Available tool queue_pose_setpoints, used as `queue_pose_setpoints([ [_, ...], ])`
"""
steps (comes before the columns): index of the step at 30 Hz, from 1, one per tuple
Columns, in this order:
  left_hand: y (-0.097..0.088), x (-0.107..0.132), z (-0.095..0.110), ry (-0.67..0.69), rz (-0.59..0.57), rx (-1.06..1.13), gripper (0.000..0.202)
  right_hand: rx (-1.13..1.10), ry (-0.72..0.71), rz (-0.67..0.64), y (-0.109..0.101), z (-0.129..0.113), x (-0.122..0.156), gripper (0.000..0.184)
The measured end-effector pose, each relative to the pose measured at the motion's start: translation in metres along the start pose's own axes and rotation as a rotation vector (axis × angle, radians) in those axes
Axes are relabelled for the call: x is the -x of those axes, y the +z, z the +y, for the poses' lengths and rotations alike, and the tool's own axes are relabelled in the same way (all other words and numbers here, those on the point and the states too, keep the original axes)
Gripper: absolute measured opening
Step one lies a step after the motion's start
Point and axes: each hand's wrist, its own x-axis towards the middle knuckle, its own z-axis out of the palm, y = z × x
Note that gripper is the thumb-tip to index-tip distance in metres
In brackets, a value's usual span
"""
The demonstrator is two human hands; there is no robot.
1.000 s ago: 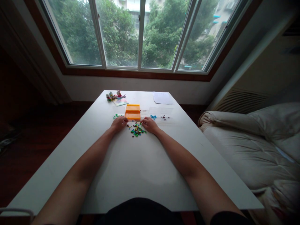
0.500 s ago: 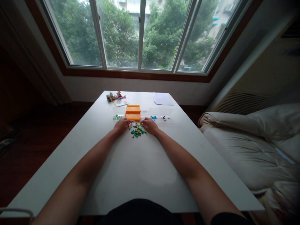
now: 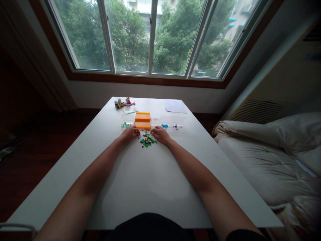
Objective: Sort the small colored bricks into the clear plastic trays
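Note:
A small heap of tiny coloured bricks (image 3: 148, 139) lies on the white table (image 3: 140, 187), between my two hands. My left hand (image 3: 129, 133) rests at the heap's left edge, fingers curled and pinched at the nearest pieces. At the heap's right edge, my right hand (image 3: 161, 134) has its fingers bent down onto the table. What either hand pinches is too small to see. An orange box (image 3: 142, 120) stands just beyond the heap.
Clear trays flank the orange box, with green bits (image 3: 125, 125) on the left and blue bits (image 3: 164, 126) and dark bits (image 3: 176, 126) on the right. A small toy model and a card (image 3: 125, 104) and a paper sheet (image 3: 174, 105) lie farther back. A cushioned sofa (image 3: 271, 157) stands right of the table.
My left hand has slid a little to the right, closer to the heap. My right hand has barely shifted.

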Motion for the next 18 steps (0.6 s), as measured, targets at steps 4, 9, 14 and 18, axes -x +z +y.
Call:
queue_pose_setpoints([
  [4,-0.008,0.001,0.003,0.007,-0.086,0.054,0.019,0.010,0.003,-0.005,0.000,0.001,0.000,0.019],
  [9,-0.009,0.003,0.008,-0.011,-0.091,0.065,0.022,0.007,0.003,-0.006,0.000,0.000,0.000,0.020],
  [14,-0.008,0.004,0.004,-0.012,-0.058,0.074,0.023,0.001,0.020,-0.013,-0.002,-0.003,0.000,0.020],
  [18,-0.010,0.004,-0.002,-0.008,-0.103,0.108,0.025,-0.001,0.020,-0.012,-0.003,-0.005,0.001,0.020],
])
